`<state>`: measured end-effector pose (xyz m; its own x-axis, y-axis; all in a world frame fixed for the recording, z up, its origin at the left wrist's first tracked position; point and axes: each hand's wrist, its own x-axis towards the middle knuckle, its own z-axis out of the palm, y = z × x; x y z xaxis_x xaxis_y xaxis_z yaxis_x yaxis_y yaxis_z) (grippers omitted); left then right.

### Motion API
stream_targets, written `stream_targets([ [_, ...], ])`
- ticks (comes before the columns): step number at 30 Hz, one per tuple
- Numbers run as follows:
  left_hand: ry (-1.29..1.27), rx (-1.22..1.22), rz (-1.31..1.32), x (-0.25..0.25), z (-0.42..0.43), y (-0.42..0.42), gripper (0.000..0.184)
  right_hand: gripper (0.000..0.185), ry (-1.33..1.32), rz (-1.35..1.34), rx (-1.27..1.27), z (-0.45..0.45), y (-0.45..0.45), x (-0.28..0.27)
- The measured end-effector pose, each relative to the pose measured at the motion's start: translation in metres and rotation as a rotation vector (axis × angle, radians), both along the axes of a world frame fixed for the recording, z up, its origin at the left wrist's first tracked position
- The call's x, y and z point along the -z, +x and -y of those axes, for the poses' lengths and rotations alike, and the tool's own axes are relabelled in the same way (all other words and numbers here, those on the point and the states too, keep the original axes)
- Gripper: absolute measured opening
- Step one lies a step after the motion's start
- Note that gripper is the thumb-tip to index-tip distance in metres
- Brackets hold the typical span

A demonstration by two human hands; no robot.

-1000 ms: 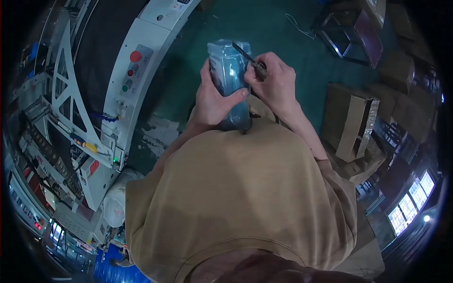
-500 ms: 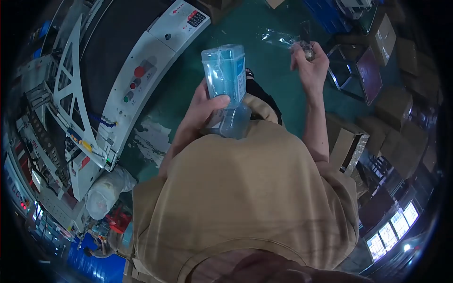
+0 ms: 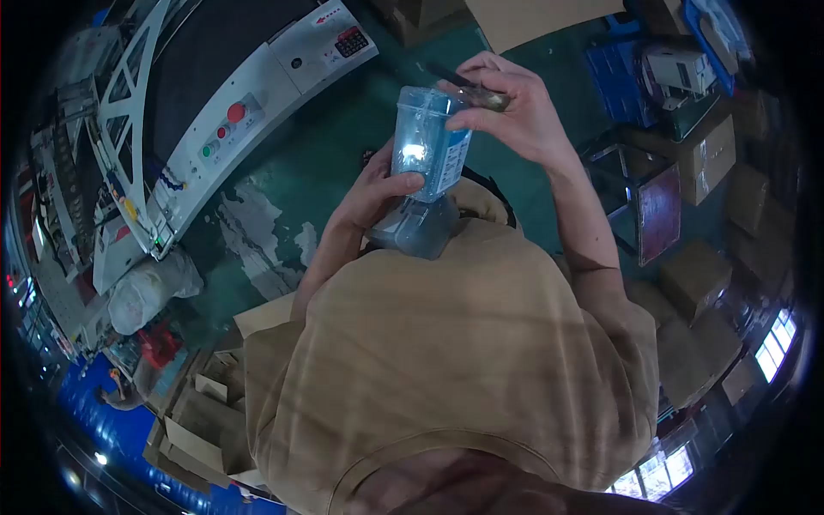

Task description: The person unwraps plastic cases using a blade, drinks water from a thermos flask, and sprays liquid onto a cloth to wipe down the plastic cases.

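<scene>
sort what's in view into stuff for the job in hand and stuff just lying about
Job in hand:
- wrapped blue pack, in the left hand
- dark tool, in the right hand

Apparently just around:
- cardboard boxes
- blue crate
- whitish bag

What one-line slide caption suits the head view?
Left hand grips a blue pack; right hand holds a dark tool near its top.

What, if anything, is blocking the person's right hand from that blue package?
Nothing visible. The right hand holds a slim, dark tool, and its thumb seems to touch the blue package near the upper right edge. The left hand grips the package lower down, on the opposite side.
</scene>
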<state>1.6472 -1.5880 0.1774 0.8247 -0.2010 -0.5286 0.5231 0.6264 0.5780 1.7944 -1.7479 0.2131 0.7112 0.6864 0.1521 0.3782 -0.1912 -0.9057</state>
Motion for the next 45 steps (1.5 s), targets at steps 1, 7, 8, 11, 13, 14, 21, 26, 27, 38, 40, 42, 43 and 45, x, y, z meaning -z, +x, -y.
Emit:
stream_targets([
  [1,0.0,-0.022,-0.002,-0.001,0.003,0.0,0.08,0.026,-0.014,0.003,-0.105,0.003,0.009,-0.002],
  [7,-0.059,-0.002,-0.021,-0.006,0.012,-0.003,0.082,0.019,-0.014,-0.034,-0.363,0.0,0.032,0.002],
  [8,-0.061,-0.004,-0.013,-0.006,0.012,-0.004,0.083,0.017,-0.018,0.118,-0.364,-0.003,0.031,0.003],
  [11,0.071,0.073,0.029,-0.012,0.007,0.0,0.085,0.014,0.057,0.22,-0.328,-0.013,0.023,0.01],
  [13,0.201,0.159,0.071,-0.014,0.004,0.003,0.088,0.014,0.048,0.242,-0.314,-0.016,0.02,0.012],
  [14,0.218,0.179,0.082,-0.013,0.003,0.005,0.089,0.015,0.036,0.262,-0.296,-0.017,0.02,0.012],
  [21,0.242,0.217,0.153,-0.012,-0.007,0.007,0.097,0.024,-0.13,0.247,-0.223,-0.024,0.013,0.017],
  [26,0.258,0.273,0.146,-0.014,-0.012,0.006,0.093,0.021,-0.279,-0.094,-0.183,-0.02,0.009,0.006],
  [27,0.271,0.289,0.126,-0.015,-0.013,0.006,0.091,0.021,-0.282,-0.094,-0.173,-0.018,0.009,0.007],
  [38,0.263,0.303,0.145,-0.012,-0.024,0.002,0.085,0.013,-0.143,0.291,-0.414,-0.019,0.014,0.002],
  [40,0.253,0.303,0.099,-0.012,-0.025,0.001,0.086,0.012,-0.184,0.389,-0.409,-0.023,0.009,0.003],
  [42,0.208,0.271,0.116,-0.006,-0.028,0.0,0.085,0.012,-0.224,0.487,-0.404,-0.027,0.004,0.005],
  [43,0.209,0.269,0.115,-0.006,-0.028,0.0,0.085,0.013,-0.271,0.583,-0.389,-0.028,0.001,0.008],
  [45,0.265,0.299,0.174,-0.011,-0.03,0.001,0.085,0.014,-0.317,0.677,-0.375,-0.031,0.002,0.011],
])
